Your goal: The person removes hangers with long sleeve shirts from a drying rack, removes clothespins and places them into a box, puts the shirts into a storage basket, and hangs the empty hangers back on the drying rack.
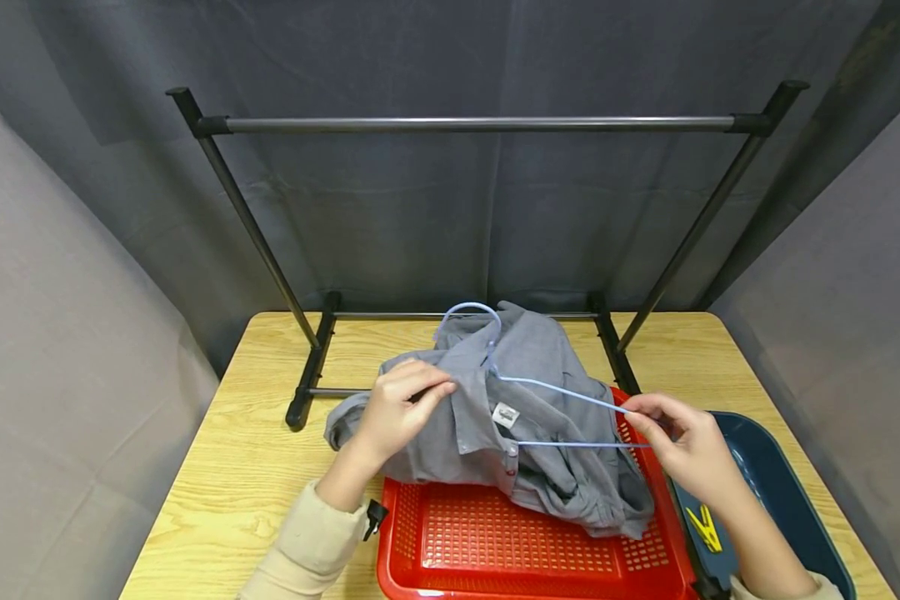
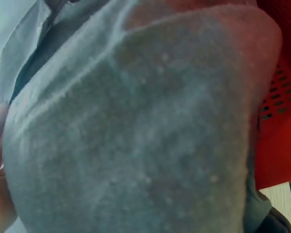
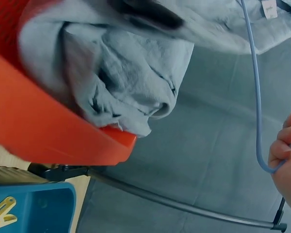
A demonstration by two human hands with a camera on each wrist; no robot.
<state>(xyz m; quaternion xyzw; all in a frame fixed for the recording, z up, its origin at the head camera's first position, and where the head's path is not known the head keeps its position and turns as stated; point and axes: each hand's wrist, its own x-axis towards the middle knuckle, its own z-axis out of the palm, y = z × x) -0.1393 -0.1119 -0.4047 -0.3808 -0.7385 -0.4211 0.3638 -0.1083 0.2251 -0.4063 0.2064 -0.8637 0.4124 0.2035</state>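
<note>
The head view is bright and clear; the left wrist's shirt (image 2: pixel 136 126) blurs.

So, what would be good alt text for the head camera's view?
A person's right fingers hold one end of a blue hanger partly inside a gray shirt, while the left fingers are at its front. The shirt lies partly over a red basket on a wooden table, with a dark rack rising behind.
</note>
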